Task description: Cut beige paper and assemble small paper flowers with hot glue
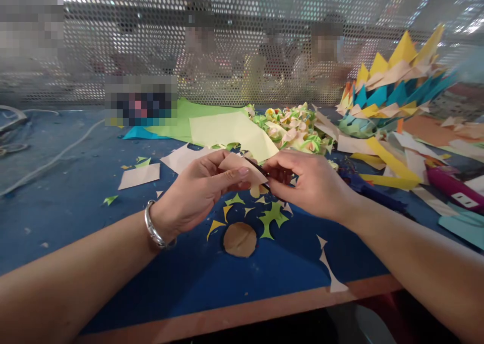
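Note:
My left hand (196,190), with a silver bracelet (155,227) on the wrist, pinches a small folded piece of pale pink paper (242,163) between thumb and fingers. My right hand (310,183) holds small dark scissors (260,173) whose blades meet the edge of that paper. Both hands hover above a blue table mat (113,208). Beneath them lie green and yellow paper scraps (273,217) and a round brown paper disc (239,239).
Light green and yellow sheets (227,127) lie behind the hands. A heap of small paper flowers (293,127) sits at centre right, a stack of coloured folded paper (393,89) at far right, a purple tool (451,185) beside it. A perforated metal screen (227,31) stands behind; people sit beyond it.

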`<act>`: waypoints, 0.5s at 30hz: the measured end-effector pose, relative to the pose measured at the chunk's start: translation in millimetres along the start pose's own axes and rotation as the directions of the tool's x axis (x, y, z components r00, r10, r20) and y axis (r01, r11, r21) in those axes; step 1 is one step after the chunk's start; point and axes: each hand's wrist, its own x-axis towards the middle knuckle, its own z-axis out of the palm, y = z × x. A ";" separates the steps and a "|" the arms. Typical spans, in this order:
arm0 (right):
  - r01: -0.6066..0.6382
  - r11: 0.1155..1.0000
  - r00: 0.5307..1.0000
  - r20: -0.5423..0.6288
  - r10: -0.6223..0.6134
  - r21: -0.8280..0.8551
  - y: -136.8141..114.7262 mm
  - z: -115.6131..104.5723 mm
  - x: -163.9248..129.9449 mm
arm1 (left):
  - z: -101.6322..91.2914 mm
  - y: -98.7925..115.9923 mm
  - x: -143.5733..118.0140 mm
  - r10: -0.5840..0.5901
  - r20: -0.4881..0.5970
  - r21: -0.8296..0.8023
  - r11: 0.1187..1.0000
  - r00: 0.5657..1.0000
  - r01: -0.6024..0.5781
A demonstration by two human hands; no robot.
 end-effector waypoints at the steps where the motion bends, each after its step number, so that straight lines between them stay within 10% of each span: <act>1: 0.011 1.000 1.000 0.008 -0.011 0.015 -0.8 0.6 0.1 | -0.4 -0.4 0.3 0.010 -0.012 -0.006 1.000 1.000 -0.010; 15: -0.093 0.964 0.982 0.183 0.047 0.251 -2.3 2.7 1.8 | -1.4 2.6 -1.1 0.156 -0.061 0.024 0.988 0.986 -0.155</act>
